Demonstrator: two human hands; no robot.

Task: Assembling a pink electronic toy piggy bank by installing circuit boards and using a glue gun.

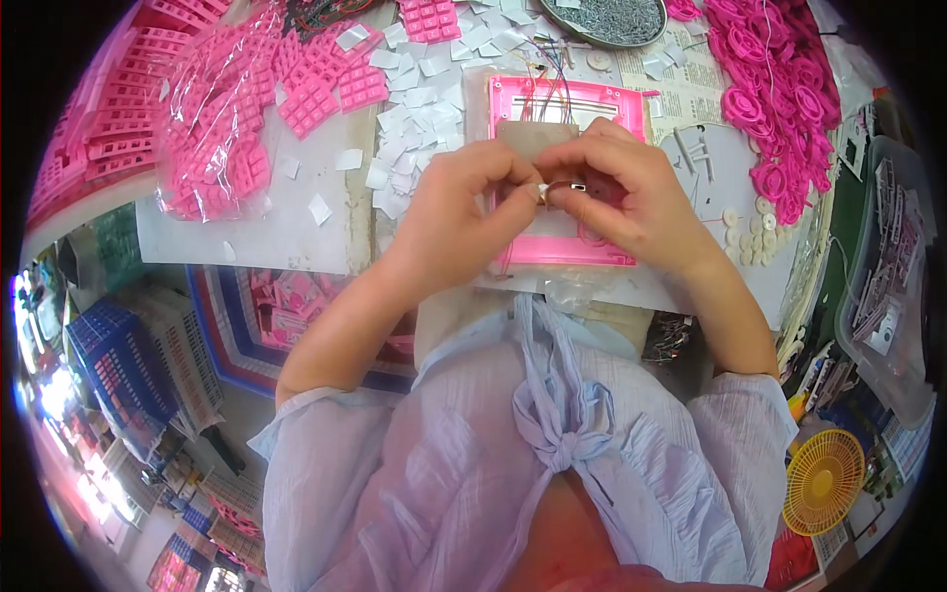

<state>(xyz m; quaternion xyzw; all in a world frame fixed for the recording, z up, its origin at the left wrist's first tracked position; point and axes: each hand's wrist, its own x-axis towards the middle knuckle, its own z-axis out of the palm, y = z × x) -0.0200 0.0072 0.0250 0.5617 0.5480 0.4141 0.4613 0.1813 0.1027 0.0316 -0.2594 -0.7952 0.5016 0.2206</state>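
My left hand (464,207) and my right hand (621,192) meet over a pink rectangular frame (567,252) lying on the white work surface. Between the fingertips of both hands I pinch a small metal-and-white part (560,187) with thin wires. A brownish board (533,136) with coloured wires sits inside the frame's upper half, partly hidden by my fingers.
A clear bag of pink keypad pieces (212,128) lies at the left. White paper squares (414,89) are scattered beside the frame. Pink rings (779,89) pile up at the right, a grey bowl of screws (607,20) at the top, a yellow fan (824,479) low right.
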